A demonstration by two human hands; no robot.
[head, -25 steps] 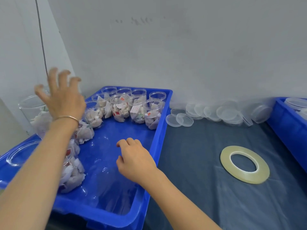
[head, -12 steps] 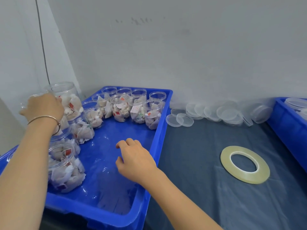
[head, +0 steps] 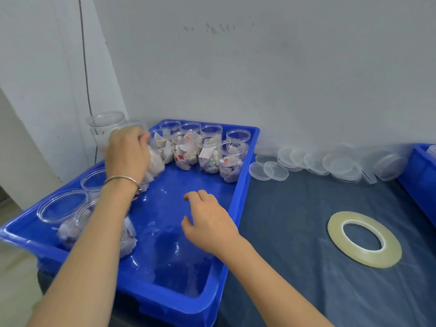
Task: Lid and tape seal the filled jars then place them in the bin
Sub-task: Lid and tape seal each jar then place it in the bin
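Item: jar pick-up, opening step of lidding; left hand (head: 127, 153) is curling its fingers round a filled jar (head: 154, 161) and tilting it at the far left of the blue tray (head: 238, 204), the jar blurred and partly hidden behind the hand; right hand (head: 208, 221) is hovering relaxed and grasping nothing over the tray's bare middle. Other unlidded jars (head: 207, 149) are standing along the tray's far wall and left side. Judgement: the next move is calling for carrying the jar right, over the tray's raised right rim, to the dark cloth (head: 295, 232), and taking a clear lid (head: 276, 170) from the row near the wall. Tape roll (head: 364, 239) is lying flat on the cloth, well apart from the lids; second blue bin (head: 422, 175) is sitting at the far right edge
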